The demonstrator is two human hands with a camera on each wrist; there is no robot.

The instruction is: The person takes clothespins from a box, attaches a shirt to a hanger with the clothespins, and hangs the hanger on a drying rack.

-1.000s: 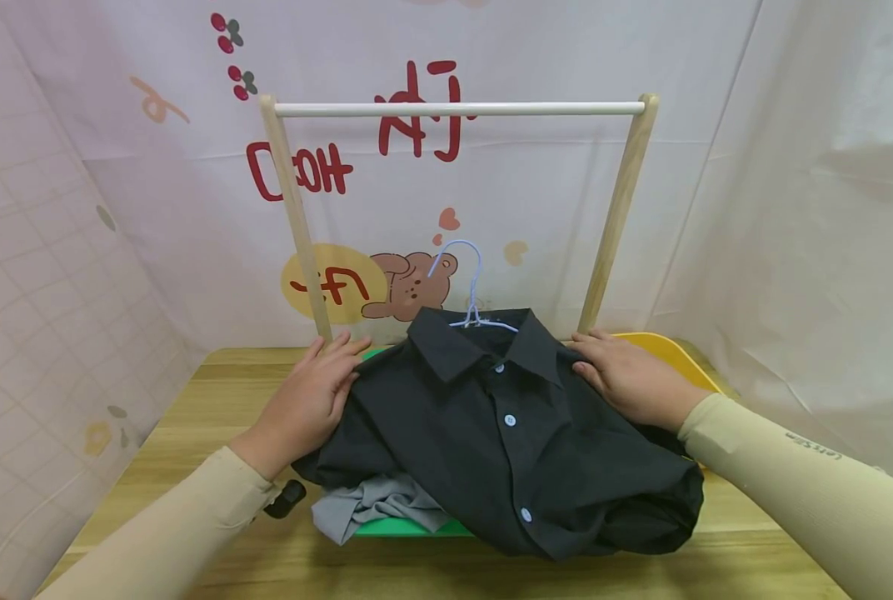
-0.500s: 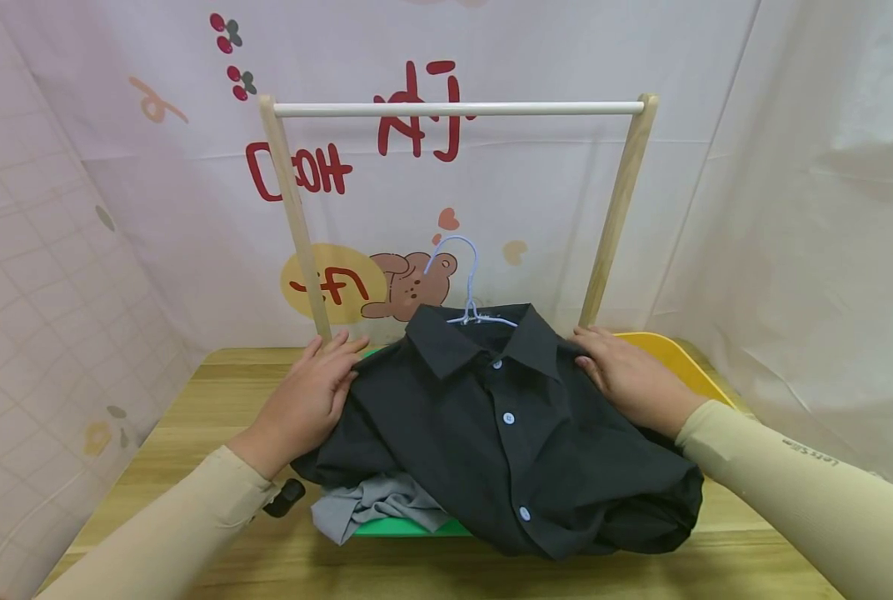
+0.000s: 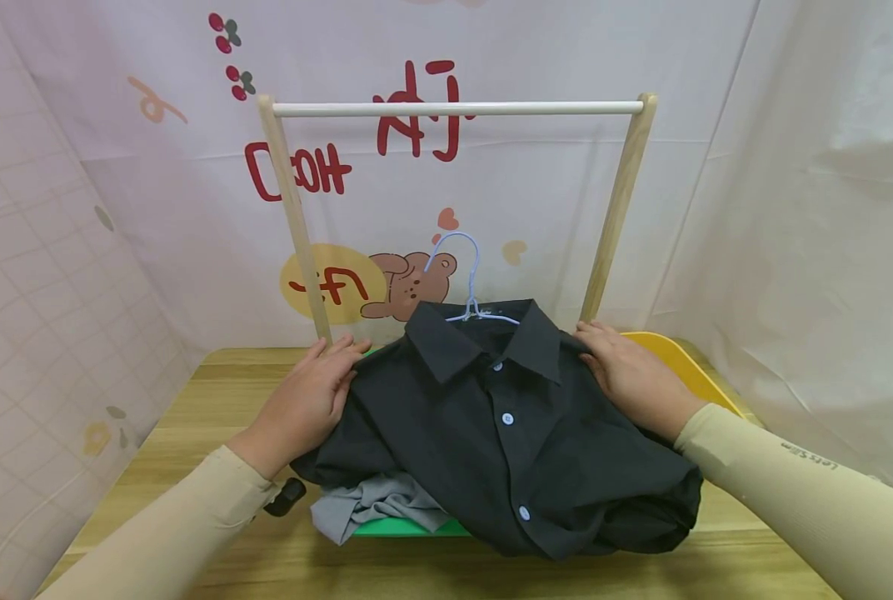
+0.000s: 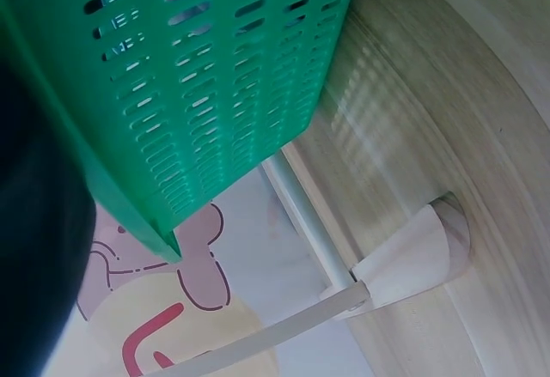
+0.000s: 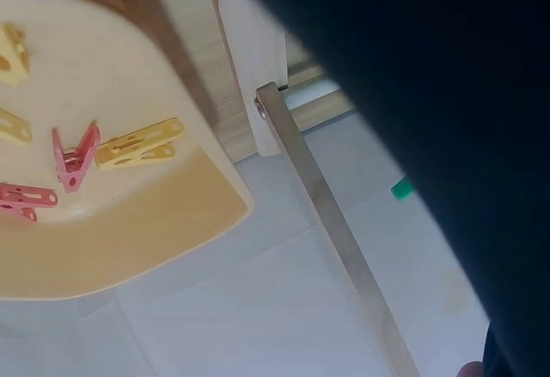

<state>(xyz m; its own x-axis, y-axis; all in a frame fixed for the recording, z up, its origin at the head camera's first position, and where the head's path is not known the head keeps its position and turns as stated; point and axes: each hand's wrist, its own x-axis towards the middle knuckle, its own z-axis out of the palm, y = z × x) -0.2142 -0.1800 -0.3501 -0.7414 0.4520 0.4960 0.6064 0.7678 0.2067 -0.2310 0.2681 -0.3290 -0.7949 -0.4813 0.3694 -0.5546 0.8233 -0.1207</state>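
A black short-sleeved button-up shirt [image 3: 446,433] with pale buttons lies spread over a green basket [image 3: 409,527] in the head view. Inside its collar is a thin pale-blue wire hanger [image 3: 472,308], its hook standing above the neckline. My left hand [image 3: 311,396] holds the shirt's left-side shoulder, thumb on the front and fingers over the shoulder edge. My right hand [image 3: 636,372] grips the opposite shoulder in a similar way. The cloth hides some of my fingertips. Dark cloth also covers part of both wrist views.
Behind the shirt stands a rack with wooden posts [image 3: 617,208] and a white rail [image 3: 454,109]. Grey cloth [image 3: 379,504] hangs over the green basket's front. A yellow container [image 5: 163,214] at right holds pink and yellow clothespins [image 5: 137,145]. Wooden tabletop [image 3: 214,408] shows at left.
My right hand has shifted slightly upward with the shirt's shoulder. The collar and hanger hook have risen a little. The left hand has hardly moved.
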